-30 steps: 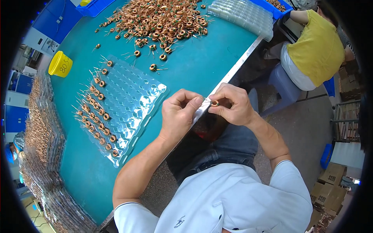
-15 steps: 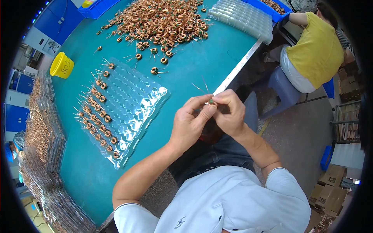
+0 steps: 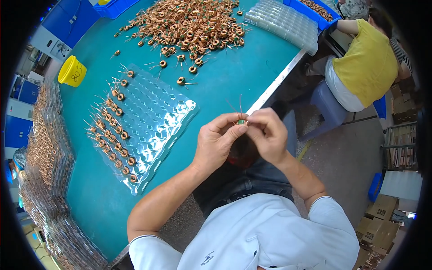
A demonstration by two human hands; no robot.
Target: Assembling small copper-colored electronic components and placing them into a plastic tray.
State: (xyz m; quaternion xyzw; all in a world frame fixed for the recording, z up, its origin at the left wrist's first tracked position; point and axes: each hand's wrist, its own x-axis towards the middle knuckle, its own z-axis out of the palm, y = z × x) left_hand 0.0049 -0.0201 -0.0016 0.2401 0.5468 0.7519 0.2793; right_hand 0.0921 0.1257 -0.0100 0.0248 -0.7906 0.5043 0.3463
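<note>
Between my two hands, just off the table's metal edge, is a small copper-wound toroid coil [image 3: 241,122] with a green patch and thin wire leads pointing up and away. My left hand [image 3: 219,138] pinches it between thumb and forefinger. My right hand [image 3: 268,135] has its thumb and fingers closed at the coil's right side, partly hiding it. Left of my hands lies a clear plastic tray [image 3: 153,117] with rows of pockets. Several coils [image 3: 118,146] sit along its left side, leads sticking out leftward; the pockets to the right hold none.
A large heap of coils [image 3: 189,27] covers the far part of the green table [image 3: 216,96]. Stacked clear trays [image 3: 281,24] lie at the far right, beside a blue bin [image 3: 330,22]. A yellow tub [image 3: 72,72] and tall stacks of filled trays [image 3: 49,148] line the left. A seated person [image 3: 362,63] is at right.
The coil has turned in my fingers, so its green patch shows more plainly, and its leads now point more upright. My hands have shifted slightly; the tray's coils look the same.
</note>
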